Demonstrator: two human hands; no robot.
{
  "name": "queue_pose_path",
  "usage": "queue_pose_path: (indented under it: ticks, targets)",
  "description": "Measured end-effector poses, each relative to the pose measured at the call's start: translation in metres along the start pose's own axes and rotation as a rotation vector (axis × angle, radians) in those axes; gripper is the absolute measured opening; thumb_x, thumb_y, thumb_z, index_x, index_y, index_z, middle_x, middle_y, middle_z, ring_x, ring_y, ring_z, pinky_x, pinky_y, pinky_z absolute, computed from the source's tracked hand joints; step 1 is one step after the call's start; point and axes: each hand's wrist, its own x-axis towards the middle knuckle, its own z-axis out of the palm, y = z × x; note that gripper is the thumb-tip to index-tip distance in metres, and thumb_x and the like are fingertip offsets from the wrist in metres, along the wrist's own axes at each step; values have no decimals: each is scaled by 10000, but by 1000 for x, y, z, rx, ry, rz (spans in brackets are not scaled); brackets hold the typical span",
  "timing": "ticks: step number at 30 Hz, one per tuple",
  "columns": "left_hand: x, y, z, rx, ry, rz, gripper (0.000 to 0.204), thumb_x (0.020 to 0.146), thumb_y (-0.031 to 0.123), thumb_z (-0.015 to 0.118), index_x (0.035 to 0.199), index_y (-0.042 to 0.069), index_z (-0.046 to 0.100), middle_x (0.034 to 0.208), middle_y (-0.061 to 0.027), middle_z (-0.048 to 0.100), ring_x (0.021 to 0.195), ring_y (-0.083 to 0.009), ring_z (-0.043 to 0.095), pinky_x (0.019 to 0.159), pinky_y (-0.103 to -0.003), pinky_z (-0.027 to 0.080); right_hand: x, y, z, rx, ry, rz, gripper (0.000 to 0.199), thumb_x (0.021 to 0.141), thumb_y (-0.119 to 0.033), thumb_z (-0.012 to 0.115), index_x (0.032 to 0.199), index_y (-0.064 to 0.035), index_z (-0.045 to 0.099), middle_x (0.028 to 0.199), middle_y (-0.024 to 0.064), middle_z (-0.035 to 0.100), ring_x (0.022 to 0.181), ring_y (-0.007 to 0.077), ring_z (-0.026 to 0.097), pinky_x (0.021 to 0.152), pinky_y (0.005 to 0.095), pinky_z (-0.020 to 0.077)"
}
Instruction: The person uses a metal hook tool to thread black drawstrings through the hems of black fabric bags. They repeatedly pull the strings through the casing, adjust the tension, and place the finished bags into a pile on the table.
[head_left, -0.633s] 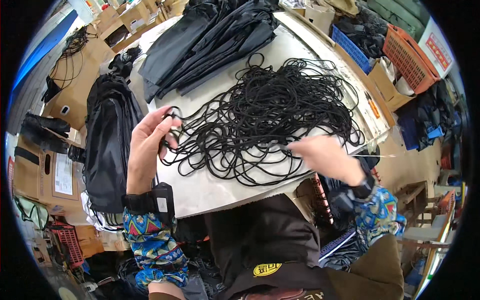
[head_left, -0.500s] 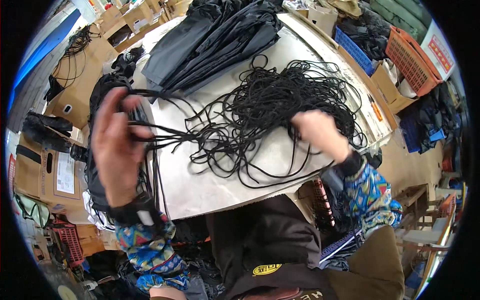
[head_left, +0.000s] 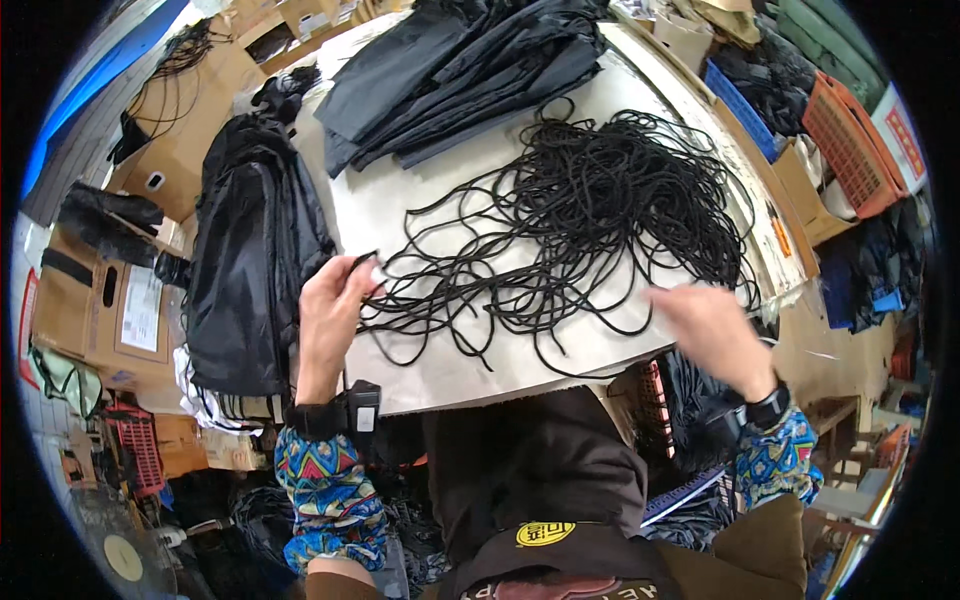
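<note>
Big white table (head_left: 560,350) fills the middle, edges bowed by the lens. Across its far end lies a stack of black fabric pieces (head_left: 460,70), flat & overlapping. Off the table's left edge hangs a black bag (head_left: 255,270), shiny, crumpled. On the table's right half sits the cord pile (head_left: 600,215): thin black round cord, lots of lengths in loose tangled loops, densest at the far right, thinning into single strands that fan toward the near-left edge; a few loose ends curl on bare tabletop. Cardboard boxes (head_left: 110,300) stand on the floor to the left, orange and blue crates (head_left: 850,140) to the right. Left hand (head_left: 335,310) is at the near-left edge, fingers pinched together on the ends of several cord strands. Right hand (head_left: 705,325) is at the near-right edge just beside the pile's fringe, motion-blurred; can't tell if it grips anything.
</note>
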Motion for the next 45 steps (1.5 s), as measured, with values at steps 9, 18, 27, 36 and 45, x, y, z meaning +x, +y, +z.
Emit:
queue_pose_path:
  ticks: [9,18,27,36,45]
  targets:
    - [-19,114,-68,-685,209,311,300,970,257,478,1079,-12,556,977,-104,638,858,-176,597,839,-297,466,54,60,34,-350,76,263,221,782,-54,492,945,-80,640,733,139,618,688,324,622,570,415,489]
    - [-47,-18,5,893,-173,163,595,778,291,693,1254,8,476,1086,-185,583,1014,-356,539,848,-407,451,-17,18,-19,-287,-20,263,199,770,-34,493,904,-76,634,689,128,594,666,316,615,567,412,472]
    - [-9,29,135,769,-119,755,265,737,33,584,1000,59,591,965,-103,534,928,-283,526,785,-390,435,-22,8,-15,-27,236,226,227,796,-26,497,984,-55,621,725,144,598,680,333,608,572,421,471]
    - [-22,29,204,636,-453,862,131,764,75,609,872,46,541,991,-90,481,978,-270,443,795,-388,411,-22,-12,1,340,255,250,216,843,-52,551,1035,-29,646,833,191,643,742,340,631,621,373,497]
    - [-53,61,146,-199,-798,117,86,935,71,513,982,1,498,901,-51,583,812,-119,565,820,-273,443,10,-29,24,715,202,118,279,837,-50,594,1114,-38,624,727,149,615,608,185,576,540,291,432]
